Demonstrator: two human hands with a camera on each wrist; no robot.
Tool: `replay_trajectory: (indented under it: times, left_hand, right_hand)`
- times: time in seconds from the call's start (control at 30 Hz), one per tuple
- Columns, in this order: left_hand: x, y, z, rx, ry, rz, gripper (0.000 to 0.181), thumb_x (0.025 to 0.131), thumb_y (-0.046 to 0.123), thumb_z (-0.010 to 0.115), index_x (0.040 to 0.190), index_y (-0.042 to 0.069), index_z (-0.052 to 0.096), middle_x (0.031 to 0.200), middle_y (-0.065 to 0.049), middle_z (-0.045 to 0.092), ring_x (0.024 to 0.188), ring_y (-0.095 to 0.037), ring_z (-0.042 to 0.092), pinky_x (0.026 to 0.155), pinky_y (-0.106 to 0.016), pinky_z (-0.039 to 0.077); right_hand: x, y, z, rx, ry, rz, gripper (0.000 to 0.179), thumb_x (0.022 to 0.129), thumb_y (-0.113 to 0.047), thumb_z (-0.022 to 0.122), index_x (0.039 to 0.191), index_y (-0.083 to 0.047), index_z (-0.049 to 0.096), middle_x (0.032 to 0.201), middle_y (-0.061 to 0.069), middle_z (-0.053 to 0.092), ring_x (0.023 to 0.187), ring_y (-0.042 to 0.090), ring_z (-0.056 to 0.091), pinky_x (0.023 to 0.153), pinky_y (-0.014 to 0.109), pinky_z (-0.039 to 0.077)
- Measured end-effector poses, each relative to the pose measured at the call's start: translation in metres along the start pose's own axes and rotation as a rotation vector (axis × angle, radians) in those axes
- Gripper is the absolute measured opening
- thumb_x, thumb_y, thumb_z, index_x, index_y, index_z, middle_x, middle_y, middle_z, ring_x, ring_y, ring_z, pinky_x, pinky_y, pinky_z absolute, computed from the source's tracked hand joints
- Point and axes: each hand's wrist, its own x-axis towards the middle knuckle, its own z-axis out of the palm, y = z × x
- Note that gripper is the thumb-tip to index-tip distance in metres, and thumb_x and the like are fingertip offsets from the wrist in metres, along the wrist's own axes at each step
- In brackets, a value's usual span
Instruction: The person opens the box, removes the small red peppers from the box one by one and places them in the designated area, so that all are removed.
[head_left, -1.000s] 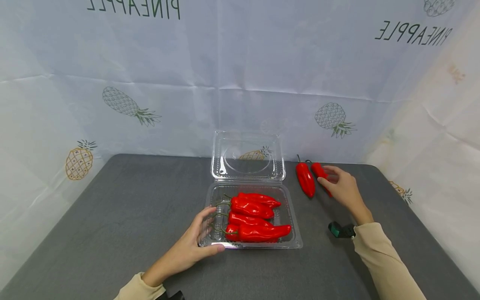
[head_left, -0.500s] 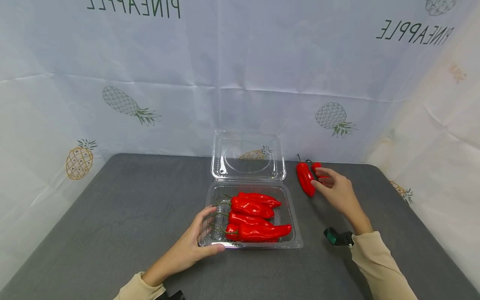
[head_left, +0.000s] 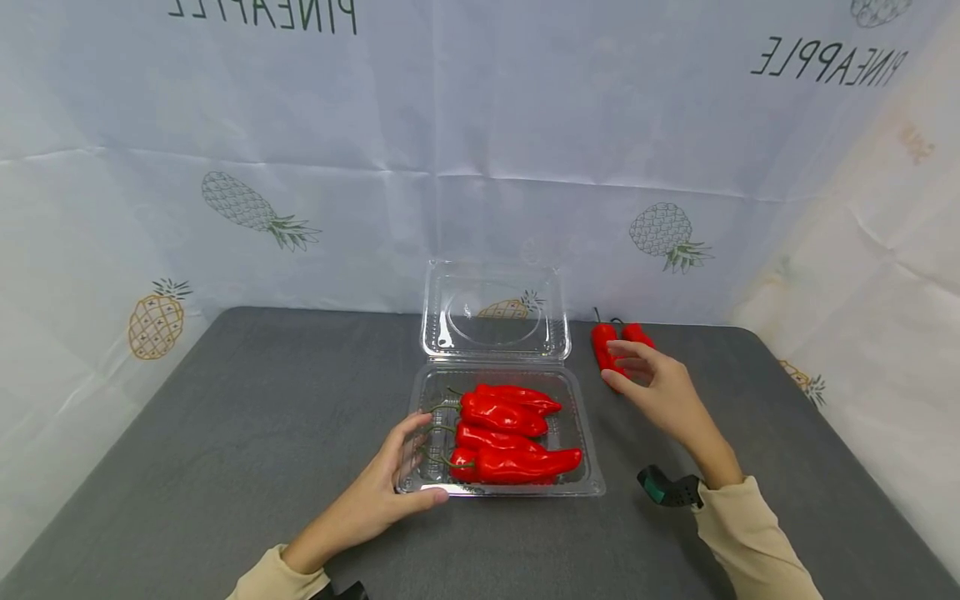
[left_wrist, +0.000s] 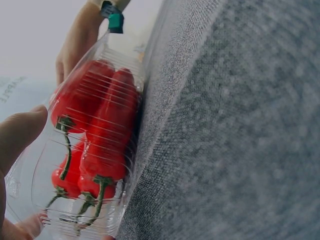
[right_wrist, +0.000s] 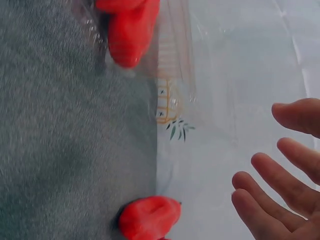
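Observation:
In the head view a clear plastic clamshell container lies with its lid raised behind it. Several glossy red peppers with green stems lie inside. My left hand holds the container's near left corner, thumb along the front rim and fingers round the left side. To the right of the lid are two more red peppers, a left one and a right one. My right hand hovers over them with loosely bent fingers and nothing in them; it partly hides both.
A dark grey table bears everything. Behind it hangs a white cloth printed with pineapples. A black and green wrist strap sticks out beside the right wrist.
My right hand has moved left, from the right pepper to over the left one. My left hand and the container have stayed in place.

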Motion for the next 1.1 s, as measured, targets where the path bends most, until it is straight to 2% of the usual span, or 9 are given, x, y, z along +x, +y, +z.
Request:
replay_trajectory:
  times: [0.37, 0.6, 0.87, 1.1]
  left_hand:
    - [-0.001, 0.001, -0.001, -0.019, 0.002, 0.001, 0.093, 0.083, 0.018, 0.08, 0.153, 0.009, 0.021, 0.162, -0.018, 0.019, 0.147, -0.044, 0.028, 0.117, -0.051, 0.03]
    - [0.0, 0.001, 0.0, -0.019, 0.007, -0.031, 0.094, 0.082, 0.019, 0.082, 0.153, 0.012, 0.022, 0.162, -0.015, 0.02, 0.148, -0.042, 0.028, 0.118, -0.049, 0.03]
    - [0.0, 0.001, 0.0, -0.016, 0.003, -0.008, 0.092, 0.083, 0.018, 0.081, 0.153, 0.01, 0.022, 0.161, -0.017, 0.021, 0.147, -0.043, 0.028, 0.119, -0.043, 0.033]
    - [0.0, 0.0, 0.0, -0.017, 0.003, 0.016, 0.09, 0.083, 0.018, 0.08, 0.153, 0.01, 0.022, 0.161, -0.019, 0.021, 0.146, -0.046, 0.029, 0.117, -0.052, 0.03]
  right_hand:
    - [-0.005, -0.018, 0.004, 0.03, -0.077, -0.078, 0.046, 0.09, -0.012, 0.072, 0.133, -0.002, 0.058, 0.13, 0.02, 0.063, 0.112, 0.04, 0.065, 0.096, 0.055, 0.055]
    - [-0.01, -0.026, 0.009, 0.046, -0.137, -0.113, 0.047, 0.088, -0.011, 0.074, 0.132, -0.001, 0.059, 0.129, 0.02, 0.064, 0.113, 0.038, 0.066, 0.097, 0.054, 0.055]
    - [-0.015, -0.035, 0.017, 0.039, -0.226, -0.158, 0.044, 0.09, -0.016, 0.074, 0.13, -0.005, 0.061, 0.13, 0.014, 0.064, 0.115, 0.035, 0.065, 0.099, 0.05, 0.055]
    - [-0.019, -0.041, 0.029, 0.068, -0.336, -0.204, 0.044, 0.091, -0.021, 0.073, 0.13, -0.005, 0.061, 0.128, 0.013, 0.066, 0.115, 0.033, 0.064, 0.098, 0.048, 0.056]
